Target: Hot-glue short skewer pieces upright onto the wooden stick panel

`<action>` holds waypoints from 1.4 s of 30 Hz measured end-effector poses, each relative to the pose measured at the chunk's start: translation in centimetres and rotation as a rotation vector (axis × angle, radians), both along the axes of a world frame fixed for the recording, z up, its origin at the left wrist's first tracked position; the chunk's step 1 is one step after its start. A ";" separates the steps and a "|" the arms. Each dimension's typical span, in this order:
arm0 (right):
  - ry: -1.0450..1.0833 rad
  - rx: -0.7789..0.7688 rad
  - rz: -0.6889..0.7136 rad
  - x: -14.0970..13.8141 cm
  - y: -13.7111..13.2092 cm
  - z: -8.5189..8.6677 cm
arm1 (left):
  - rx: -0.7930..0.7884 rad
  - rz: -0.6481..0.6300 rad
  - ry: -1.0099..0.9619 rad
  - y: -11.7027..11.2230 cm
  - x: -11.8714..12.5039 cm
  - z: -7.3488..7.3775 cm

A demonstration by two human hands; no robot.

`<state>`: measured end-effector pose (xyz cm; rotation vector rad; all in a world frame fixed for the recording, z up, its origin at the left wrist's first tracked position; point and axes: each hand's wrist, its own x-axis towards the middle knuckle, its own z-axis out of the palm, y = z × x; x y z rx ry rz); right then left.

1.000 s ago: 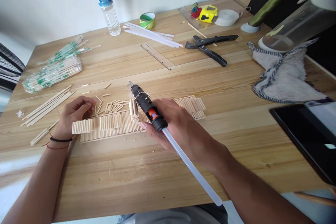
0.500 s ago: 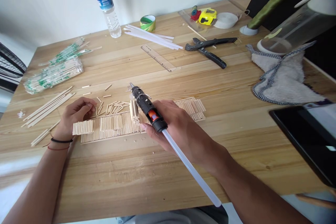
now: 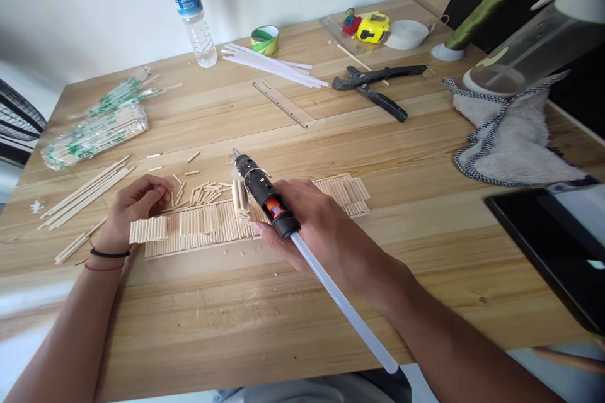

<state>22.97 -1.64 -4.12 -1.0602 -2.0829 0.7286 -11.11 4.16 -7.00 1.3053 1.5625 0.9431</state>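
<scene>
My right hand is wrapped round a black hot glue gun, its nozzle pointing away from me and to the left. A long clear glue stick sticks out of its back end. Beneath lies a long panel of short wooden sticks set side by side, with raised stick blocks on it. My left hand rests at the panel's left end, fingers curled and thumb against the fingertips; what they pinch is hidden. Loose cut stick pieces lie beside its fingertips.
Long wooden sticks and plastic-wrapped stick packs lie at left. Farther back are a water bottle, white glue sticks, a ruler, black cutters and a yellow tape measure. A cloth and a phone are at right.
Almost nothing differs. The view has shifted very slightly; both hands and the glue gun keep their places over the stick panel.
</scene>
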 end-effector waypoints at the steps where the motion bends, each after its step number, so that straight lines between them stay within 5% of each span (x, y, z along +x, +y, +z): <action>1: 0.000 0.000 -0.002 0.0 0.0 0.0 | -0.001 0.001 0.003 0.0 0.0 0.0; 42: -0.014 -0.028 -0.012 0.0 -0.1 0.2 | 0.030 0.013 -0.037 0.1 0.3 0.0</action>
